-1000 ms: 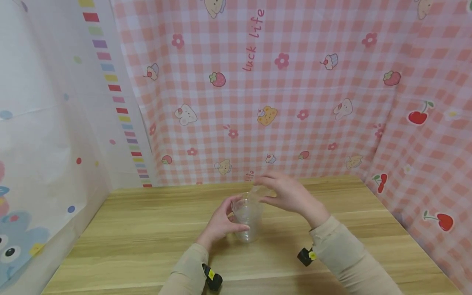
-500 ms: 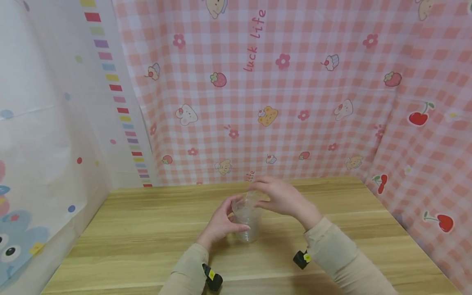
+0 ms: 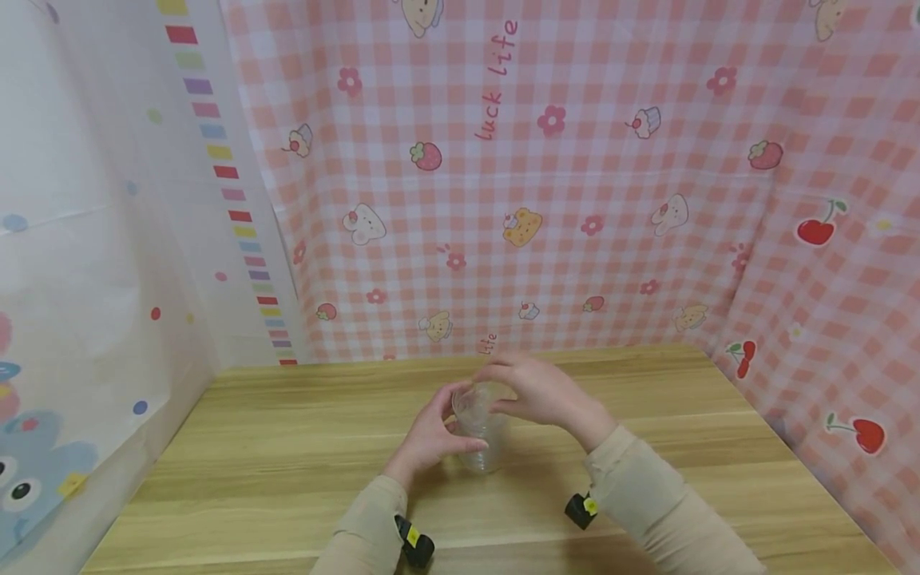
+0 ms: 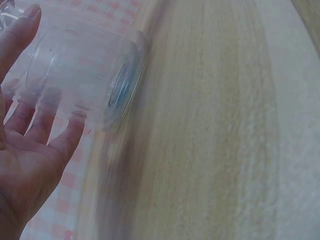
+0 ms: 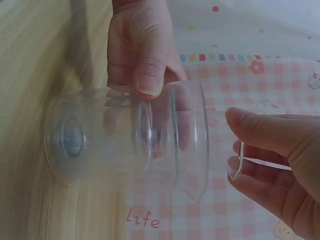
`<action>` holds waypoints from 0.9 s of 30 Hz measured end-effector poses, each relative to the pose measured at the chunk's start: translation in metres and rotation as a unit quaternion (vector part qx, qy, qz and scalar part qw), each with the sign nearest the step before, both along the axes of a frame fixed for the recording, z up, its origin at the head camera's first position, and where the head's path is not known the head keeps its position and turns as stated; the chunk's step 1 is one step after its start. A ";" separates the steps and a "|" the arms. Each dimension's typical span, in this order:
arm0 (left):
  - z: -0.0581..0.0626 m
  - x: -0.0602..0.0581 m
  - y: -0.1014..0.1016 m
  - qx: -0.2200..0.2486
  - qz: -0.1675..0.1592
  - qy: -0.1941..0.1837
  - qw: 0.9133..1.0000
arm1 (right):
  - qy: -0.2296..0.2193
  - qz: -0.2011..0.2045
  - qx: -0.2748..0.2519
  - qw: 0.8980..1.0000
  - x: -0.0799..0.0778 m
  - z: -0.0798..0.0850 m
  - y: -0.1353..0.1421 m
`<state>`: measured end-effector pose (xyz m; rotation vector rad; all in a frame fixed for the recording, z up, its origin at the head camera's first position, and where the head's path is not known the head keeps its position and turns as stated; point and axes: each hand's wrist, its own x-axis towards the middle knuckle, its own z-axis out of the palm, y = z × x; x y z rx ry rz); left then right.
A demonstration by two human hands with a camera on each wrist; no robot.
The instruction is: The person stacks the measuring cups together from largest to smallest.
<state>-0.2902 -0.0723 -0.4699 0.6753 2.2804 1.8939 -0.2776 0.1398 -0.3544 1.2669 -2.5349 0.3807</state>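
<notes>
A clear beaker [image 3: 480,447] stands upright on the wooden table, a pouring lip showing at its rim in the right wrist view. My left hand [image 3: 430,431] grips its side, thumb in front and fingers behind. Above the mouth, my right hand [image 3: 542,393] pinches a second clear vessel by its rim [image 5: 240,162] between thumb and fingers. That vessel looks partly inside the beaker [image 5: 115,150], but its transparent walls make the depth hard to tell. In the left wrist view the beaker's base [image 4: 120,87] shows at the table, and the second vessel is hard to make out.
The wooden table [image 3: 287,479] reaches back to a pink checked cloth [image 3: 575,176] hung behind it. A white dotted cloth [image 3: 86,239] hangs on the left. Black wrist devices [image 3: 415,547] are worn at both sleeves.
My right hand has moved left and slightly down, bringing the second clear vessel over and into the beaker's mouth. My left hand and the beaker have stayed put.
</notes>
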 end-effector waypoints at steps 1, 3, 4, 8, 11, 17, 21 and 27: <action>0.000 0.000 0.000 -0.002 0.000 0.000 1.000 | -0.003 -0.001 0.002 1.000 0.000 -0.001 0.000; -0.001 -0.001 -0.001 -0.006 0.000 0.001 1.000 | -0.010 -0.003 0.003 1.000 -0.001 -0.002 -0.002; -0.001 -0.001 -0.001 -0.008 0.000 0.001 1.000 | -0.013 -0.004 0.004 1.000 -0.001 -0.003 -0.002; -0.002 -0.001 -0.001 -0.017 0.001 0.003 1.000 | -0.029 -0.009 0.009 0.999 -0.001 -0.005 -0.004; -0.001 0.000 -0.001 -0.017 0.001 0.003 1.000 | -0.040 -0.012 0.013 0.999 0.000 -0.007 -0.006; 0.014 0.010 -0.001 -0.007 -0.003 0.005 1.000 | -0.049 -0.010 0.019 0.999 -0.001 -0.010 -0.008; 0.028 0.019 -0.001 -0.005 -0.005 0.002 1.000 | -0.048 -0.009 0.026 0.998 -0.001 -0.012 -0.010; 0.013 0.010 0.000 -0.001 -0.002 0.001 1.000 | -0.056 -0.011 0.039 0.998 -0.001 -0.014 -0.013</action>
